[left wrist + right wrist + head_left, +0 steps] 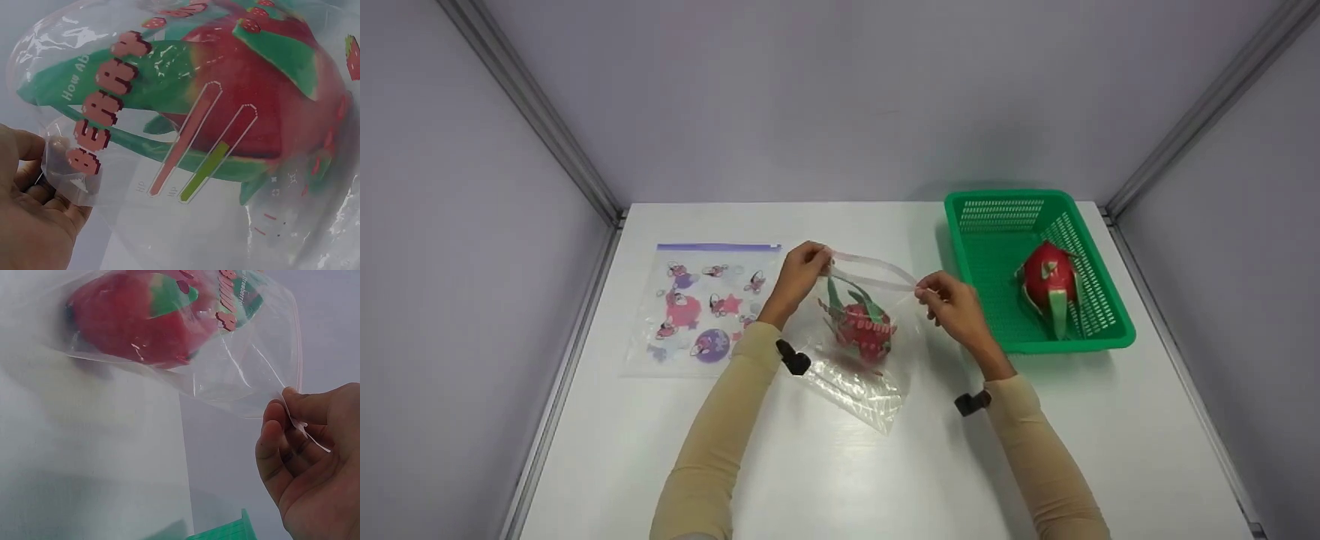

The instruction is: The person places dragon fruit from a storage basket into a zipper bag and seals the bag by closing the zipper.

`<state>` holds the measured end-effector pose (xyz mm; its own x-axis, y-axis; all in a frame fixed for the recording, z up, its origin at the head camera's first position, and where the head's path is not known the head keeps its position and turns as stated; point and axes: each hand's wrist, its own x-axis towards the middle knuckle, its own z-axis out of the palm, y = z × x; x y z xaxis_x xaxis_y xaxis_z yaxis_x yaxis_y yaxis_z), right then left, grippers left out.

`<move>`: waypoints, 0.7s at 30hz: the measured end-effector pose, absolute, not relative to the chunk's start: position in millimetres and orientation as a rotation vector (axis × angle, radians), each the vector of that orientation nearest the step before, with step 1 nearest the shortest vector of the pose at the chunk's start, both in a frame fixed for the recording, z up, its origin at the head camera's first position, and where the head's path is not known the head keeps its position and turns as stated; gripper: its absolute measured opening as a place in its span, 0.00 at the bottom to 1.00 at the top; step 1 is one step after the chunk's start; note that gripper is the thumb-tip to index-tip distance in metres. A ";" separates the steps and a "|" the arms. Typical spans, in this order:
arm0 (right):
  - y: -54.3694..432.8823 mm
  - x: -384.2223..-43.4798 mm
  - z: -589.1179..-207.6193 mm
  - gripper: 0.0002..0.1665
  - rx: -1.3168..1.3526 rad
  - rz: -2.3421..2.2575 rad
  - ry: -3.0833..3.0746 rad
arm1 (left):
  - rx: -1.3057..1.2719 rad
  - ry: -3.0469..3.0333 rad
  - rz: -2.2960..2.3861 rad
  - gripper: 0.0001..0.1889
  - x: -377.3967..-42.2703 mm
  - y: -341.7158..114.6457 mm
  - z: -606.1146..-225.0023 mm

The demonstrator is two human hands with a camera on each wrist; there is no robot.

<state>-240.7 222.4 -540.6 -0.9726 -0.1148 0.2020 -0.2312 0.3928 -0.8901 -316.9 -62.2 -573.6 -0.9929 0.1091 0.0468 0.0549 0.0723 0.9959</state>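
both hands [801, 274] [956, 306] pinch a clear bag [859, 386] holding a red fruit [864, 330], near a green basket [986, 300].

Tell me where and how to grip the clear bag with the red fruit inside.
Probably best to pinch the clear bag at both ends of the pale strip along its top edge, the left hand from the left, the right hand from the right. The strip offers a thin edge, while the red fruit fills the middle and the film below it is wrinkled.
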 end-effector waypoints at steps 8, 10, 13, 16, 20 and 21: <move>225.9 -242.1 -534.1 0.05 0.338 1.618 -2.524 | 0.183 2.262 2.161 0.11 -313.6 -70.4 -569.4; 226.2 -242.2 -532.0 0.05 0.340 1.606 -2.523 | 0.160 2.266 2.173 0.10 -312.7 -71.7 -567.8; 226.7 -242.8 -528.9 0.05 0.343 1.588 -2.513 | 0.139 2.260 2.190 0.10 -310.7 -73.4 -564.4; 228.0 -243.8 -526.0 0.05 0.337 1.578 -2.508 | 0.133 2.258 2.202 0.10 -308.9 -74.8 -560.7; 230.9 -244.8 -521.2 0.06 0.331 1.553 -2.528 | 0.131 2.265 2.221 0.10 -306.8 -76.5 -555.6; 231.7 -244.9 -519.5 0.06 0.336 1.544 -2.527 | 0.135 2.264 2.230 0.10 -306.4 -77.1 -554.2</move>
<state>-244.9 231.7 -519.5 -0.9619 -0.1070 0.2517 -0.2728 0.4414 -0.8549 -306.4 -77.1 -554.2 -0.9956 0.0324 0.0875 0.0880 0.0137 0.9960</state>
